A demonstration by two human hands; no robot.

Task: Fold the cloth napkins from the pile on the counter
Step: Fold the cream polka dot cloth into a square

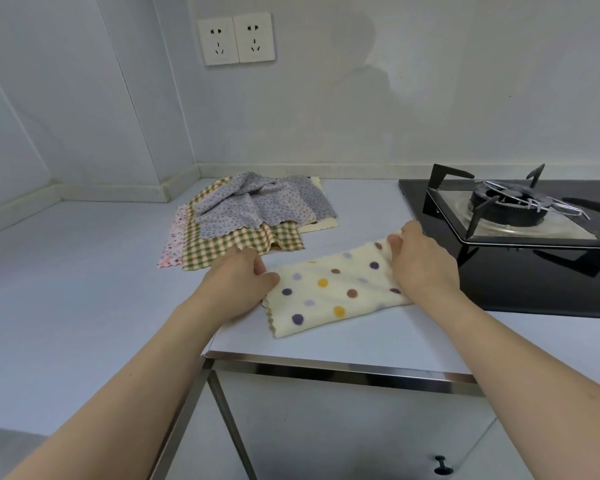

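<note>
A cream napkin with coloured dots (336, 292) lies folded in a long strip on the counter (84, 289), near its front edge. My left hand (239, 277) pinches the strip's left end. My right hand (420, 258) grips its right end, which is lifted slightly off the counter. Behind them sits the pile of napkins (250, 216): a grey dotted one on top, a green checked one under it, a pink patterned one at the left and a cream one at the back right.
A black gas hob (520, 216) with a metal pan support stands at the right, close to my right hand. Two wall sockets (236, 38) sit above the pile. The counter's metal front edge (343, 368) runs below the napkin, with cabinet doors underneath.
</note>
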